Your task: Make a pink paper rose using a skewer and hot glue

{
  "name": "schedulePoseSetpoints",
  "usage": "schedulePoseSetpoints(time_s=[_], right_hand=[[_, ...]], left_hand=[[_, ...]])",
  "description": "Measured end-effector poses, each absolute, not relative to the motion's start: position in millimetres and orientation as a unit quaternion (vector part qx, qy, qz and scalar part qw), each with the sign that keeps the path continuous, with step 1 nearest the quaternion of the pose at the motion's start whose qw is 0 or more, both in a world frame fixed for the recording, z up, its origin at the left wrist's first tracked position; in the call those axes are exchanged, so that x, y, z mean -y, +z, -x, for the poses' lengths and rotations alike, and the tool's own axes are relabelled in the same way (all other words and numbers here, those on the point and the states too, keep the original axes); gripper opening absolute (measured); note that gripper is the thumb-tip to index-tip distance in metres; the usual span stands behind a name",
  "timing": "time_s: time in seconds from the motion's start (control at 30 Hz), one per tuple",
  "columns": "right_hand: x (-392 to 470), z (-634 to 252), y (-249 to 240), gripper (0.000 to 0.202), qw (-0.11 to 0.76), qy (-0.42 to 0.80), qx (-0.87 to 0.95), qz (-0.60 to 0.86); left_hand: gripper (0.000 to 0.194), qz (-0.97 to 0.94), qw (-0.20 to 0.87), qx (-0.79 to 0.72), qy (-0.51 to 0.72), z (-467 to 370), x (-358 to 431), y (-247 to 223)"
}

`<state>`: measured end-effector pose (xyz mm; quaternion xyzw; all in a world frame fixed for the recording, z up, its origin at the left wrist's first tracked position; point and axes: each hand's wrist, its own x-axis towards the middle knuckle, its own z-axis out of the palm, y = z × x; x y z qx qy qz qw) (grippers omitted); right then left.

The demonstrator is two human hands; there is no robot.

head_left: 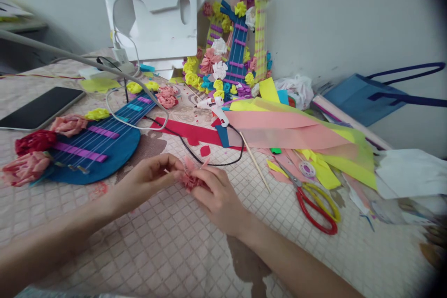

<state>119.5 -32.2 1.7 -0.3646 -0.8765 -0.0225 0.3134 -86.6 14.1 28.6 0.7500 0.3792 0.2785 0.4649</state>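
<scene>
A pink crepe paper flower (190,180) is held between both hands above the table, its petals sticking up. My left hand (159,174) pinches its left edge between thumb and fingertips. From the right, my right hand (218,195) wraps its fingers round the flower and hides part of it. Left of my hands lies a blue paper guitar (115,153) with purple strips and white strings. Pink paper roses (26,168), a red rose (35,142) and yellow flowers (97,114) sit along its edge.
A white glue gun (214,107) with a black cord lies behind my hands. At right are scissors (316,207), a wooden stick (254,163), and pink paper strips (279,123). A phone (42,107) lies at left; a white cable (153,128) crosses the guitar. Decorated guitars (237,51) lean on the wall.
</scene>
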Motion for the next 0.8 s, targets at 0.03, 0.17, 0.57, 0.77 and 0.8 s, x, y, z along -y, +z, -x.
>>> schedulePoseSetpoints(time_s=[0.03,0.17,0.57,0.77,0.8], right_hand=[[32,-120,2,0.014,0.314,-0.019,0.876,0.367],[33,-120,0,0.015,0.318,-0.008,0.871,0.375],[32,-122,-4,0.015,0.341,0.028,0.860,0.379],[33,-122,1,0.011,0.356,0.057,0.849,0.387],[34,-122,1,0.010,0.360,0.063,0.846,0.389]], left_hand=[[0.012,-0.774,0.431,-0.368,0.281,86,-13,28],[0.007,-0.860,0.255,-0.330,0.294,82,-4,22],[0.017,-0.914,0.094,-0.287,0.270,79,4,7],[0.014,-0.915,0.104,-0.288,0.264,79,6,7],[0.014,-0.914,0.108,-0.288,0.265,79,6,7]])
